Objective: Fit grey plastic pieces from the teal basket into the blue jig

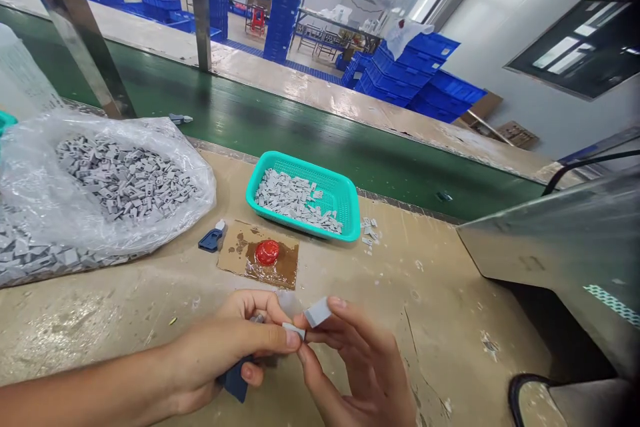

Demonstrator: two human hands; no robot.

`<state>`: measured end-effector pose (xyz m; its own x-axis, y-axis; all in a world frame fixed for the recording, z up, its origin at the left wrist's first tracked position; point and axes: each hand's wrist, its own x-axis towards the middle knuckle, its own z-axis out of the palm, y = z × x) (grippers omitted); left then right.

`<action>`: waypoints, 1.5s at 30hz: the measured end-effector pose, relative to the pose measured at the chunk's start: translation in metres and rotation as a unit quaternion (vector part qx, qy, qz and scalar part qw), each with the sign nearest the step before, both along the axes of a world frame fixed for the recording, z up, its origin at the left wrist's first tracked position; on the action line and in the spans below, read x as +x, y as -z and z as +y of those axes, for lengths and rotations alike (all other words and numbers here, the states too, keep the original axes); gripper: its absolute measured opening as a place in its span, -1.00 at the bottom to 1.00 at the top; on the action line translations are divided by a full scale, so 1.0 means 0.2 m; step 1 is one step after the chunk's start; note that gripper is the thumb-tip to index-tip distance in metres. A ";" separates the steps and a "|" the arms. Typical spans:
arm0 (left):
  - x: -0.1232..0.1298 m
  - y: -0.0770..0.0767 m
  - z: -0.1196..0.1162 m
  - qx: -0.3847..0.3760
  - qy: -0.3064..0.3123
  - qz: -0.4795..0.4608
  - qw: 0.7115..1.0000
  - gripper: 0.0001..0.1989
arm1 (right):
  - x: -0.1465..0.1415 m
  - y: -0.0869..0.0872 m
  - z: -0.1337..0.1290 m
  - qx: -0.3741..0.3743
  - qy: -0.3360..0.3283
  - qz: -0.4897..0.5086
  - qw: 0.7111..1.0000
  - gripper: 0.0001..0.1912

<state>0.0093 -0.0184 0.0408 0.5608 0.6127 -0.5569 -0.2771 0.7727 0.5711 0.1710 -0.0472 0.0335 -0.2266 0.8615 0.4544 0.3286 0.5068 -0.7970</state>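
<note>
Works with both bare hands close together over a tan tabletop (435, 320). Pinches a small pale grey piece (294, 331) between thumb and forefinger of the left hand (235, 340), and curls the remaining left fingers around a dark blue part (235, 381), partly hidden. Holds a larger grey block (317, 312) at the fingertips of the right hand (357, 353), tilted, with one fingertip on its upper right corner; cannot tell exactly which finger backs it. Brings the right thumb tip up against or just beside the small piece; cannot tell which. Bends the other right fingers loosely, slightly apart.

Has a wet cardboard piece (285, 278) just beyond the hands, bearing a glossy red lump (267, 252). Has a dark blue clip (210, 240) with a pale tip beside the cardboard's left edge. Has a teal basket (353, 213) farther forward, partly filled with pale grey pieces, and a few loose pieces (370, 230) just right of it. Has a clear plastic bag (200, 213) of grey parts at far left. Faces a green belt (320, 140) beyond the tabletop, with stacked blue crates (400, 73) behind.
</note>
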 end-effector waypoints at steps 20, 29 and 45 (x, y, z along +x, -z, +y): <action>-0.26 -0.03 0.18 0.028 -0.103 -0.136 0.985 -0.49 | 0.09 0.29 0.31 -0.035 0.163 -0.101 0.981 -0.50; -0.20 -0.04 0.21 -0.046 -0.214 -0.115 0.969 -0.80 | 0.09 0.30 0.37 -0.022 0.165 -0.102 0.981 -0.56; -0.21 -0.02 0.18 0.068 -0.089 0.052 0.992 -0.78 | 0.09 0.32 0.34 0.054 0.165 -0.187 0.967 -0.58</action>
